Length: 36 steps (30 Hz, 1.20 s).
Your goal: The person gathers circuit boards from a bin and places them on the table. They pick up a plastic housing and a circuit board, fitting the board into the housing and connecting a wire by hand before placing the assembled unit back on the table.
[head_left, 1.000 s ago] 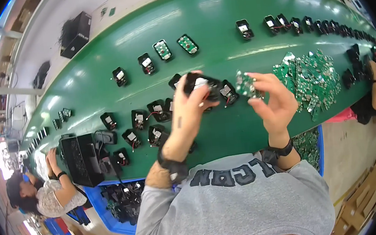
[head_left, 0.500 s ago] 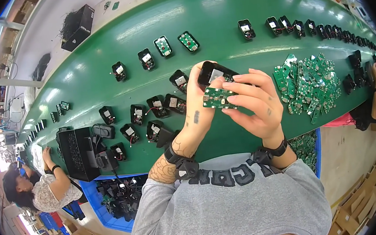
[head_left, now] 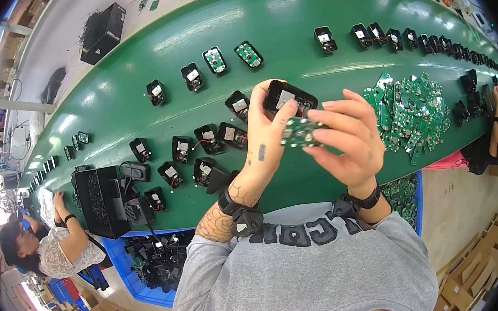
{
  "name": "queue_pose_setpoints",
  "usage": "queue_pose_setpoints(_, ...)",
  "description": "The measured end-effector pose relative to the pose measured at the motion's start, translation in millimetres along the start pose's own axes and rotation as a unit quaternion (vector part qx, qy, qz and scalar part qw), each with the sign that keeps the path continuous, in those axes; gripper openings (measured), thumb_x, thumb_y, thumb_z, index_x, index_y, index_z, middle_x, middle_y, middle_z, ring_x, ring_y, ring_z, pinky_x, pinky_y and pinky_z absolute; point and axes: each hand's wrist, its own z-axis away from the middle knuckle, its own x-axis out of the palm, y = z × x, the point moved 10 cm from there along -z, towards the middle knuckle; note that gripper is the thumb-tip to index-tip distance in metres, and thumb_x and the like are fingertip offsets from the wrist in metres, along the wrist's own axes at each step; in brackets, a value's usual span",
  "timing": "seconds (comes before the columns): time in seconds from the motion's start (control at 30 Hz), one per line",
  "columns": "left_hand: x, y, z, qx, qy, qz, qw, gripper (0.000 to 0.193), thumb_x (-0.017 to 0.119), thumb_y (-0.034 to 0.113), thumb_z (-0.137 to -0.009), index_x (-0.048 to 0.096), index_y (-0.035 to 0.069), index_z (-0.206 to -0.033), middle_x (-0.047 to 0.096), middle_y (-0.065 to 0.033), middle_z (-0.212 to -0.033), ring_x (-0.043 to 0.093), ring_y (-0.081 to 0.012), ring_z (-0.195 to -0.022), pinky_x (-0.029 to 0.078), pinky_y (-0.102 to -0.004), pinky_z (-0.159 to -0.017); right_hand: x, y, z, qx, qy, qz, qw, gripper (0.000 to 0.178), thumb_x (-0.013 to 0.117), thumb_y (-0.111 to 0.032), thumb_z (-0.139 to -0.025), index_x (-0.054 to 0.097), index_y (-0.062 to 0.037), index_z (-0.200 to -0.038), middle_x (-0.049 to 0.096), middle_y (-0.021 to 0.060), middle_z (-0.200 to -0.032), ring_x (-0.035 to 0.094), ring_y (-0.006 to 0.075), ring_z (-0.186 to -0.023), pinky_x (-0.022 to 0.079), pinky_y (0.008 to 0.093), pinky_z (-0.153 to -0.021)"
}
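My left hand (head_left: 268, 117) grips a small black plastic housing (head_left: 305, 94), with its open side up and the thumb reaching inside. Within the housing lie a silvery-white block (head_left: 283, 98) and thin red wire. Close in front of it, my right hand (head_left: 349, 137) pinches a green circuit board (head_left: 298, 133) between thumb and fingers. The board is slightly blurred and held just below the housing's near side. Whether a wire joins the two cannot be made out. Left of my left hand, several similar black housings (head_left: 180, 150) rest on the green table (head_left: 299, 177).
A heap of green circuit boards (head_left: 416, 115) lies to the right. More housings line the far side, two with boards (head_left: 249, 55) in them. A black bin (head_left: 100, 203) stands at left, above a blue crate (head_left: 130, 281). A co-worker (head_left: 60, 245) sits at far left.
My right hand has shifted slightly right and nearer me, carrying the board away from the housing and tilting it. The housing in my left hand now shows more of its inside.
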Motion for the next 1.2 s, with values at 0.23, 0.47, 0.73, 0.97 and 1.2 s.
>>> queue_pose_setpoints(0.23,1.2,-2.4,-1.0,0.019,0.004,0.029,0.999,0.029,0.060,0.004,-0.087,0.048,0.008,-0.113,0.058,-0.0017,-0.093,0.057,-0.0082,-0.081,0.049,-0.0235,-0.068,18.9,2.8,1.9,-0.010,-0.028,0.002,1.000,0.033,0.082,-0.013,-0.063,0.070,-0.0148,-0.094,0.069,0.0018,-0.106,0.061,0.0260,-0.104,0.043,0.0495,-0.096)
queue_pose_setpoints(0.47,3.7,-4.7,3.1,0.003,-0.014,0.092,0.996,0.038,0.062,-0.001,-0.083,0.047,0.009,-0.117,0.059,-0.0018,-0.100,0.060,-0.0100,-0.091,0.053,-0.0256,-0.073,13.4,20.6,7.2,0.034,0.004,0.001,0.999,0.035,0.082,-0.014,-0.064,0.070,-0.0131,-0.096,0.070,0.0031,-0.106,0.062,0.0248,-0.103,0.043,0.0472,-0.096)
queue_pose_setpoints(0.73,4.0,-9.6,3.4,-0.028,0.013,0.119,0.992,0.035,0.060,0.001,-0.087,0.046,0.011,-0.118,0.059,-0.0019,-0.101,0.062,-0.0102,-0.087,0.054,-0.0249,-0.070,7.0,29.2,13.1,0.046,0.015,-0.038,0.998,0.037,0.082,-0.014,-0.067,0.065,-0.0078,-0.099,0.071,0.0112,-0.104,0.062,0.0304,-0.103,0.042,0.0526,-0.097)
queue_pose_setpoints(0.97,3.0,-17.6,-0.6,-0.026,-0.009,0.089,0.996,0.034,0.064,0.010,-0.087,0.049,0.008,-0.117,0.061,-0.0006,-0.091,0.060,-0.0076,-0.078,0.050,-0.0220,-0.063,-6.7,8.9,5.7,0.013,0.041,-0.067,0.997,0.050,0.086,-0.017,-0.062,0.060,-0.0109,-0.104,0.071,0.0073,-0.104,0.064,0.0268,-0.099,0.043,0.0498,-0.097)
queue_pose_setpoints(1.2,7.5,-13.0,2.4,-0.019,-0.020,0.118,0.993,0.037,0.065,0.008,-0.085,0.048,0.008,-0.118,0.061,-0.0032,-0.099,0.062,-0.0105,-0.084,0.051,-0.0243,-0.066,3.5,16.9,8.0,0.038,0.044,-0.069,0.996,0.047,0.086,-0.013,-0.062,0.062,-0.0101,-0.102,0.071,0.0074,-0.105,0.063,0.0272,-0.102,0.041,0.0499,-0.098)
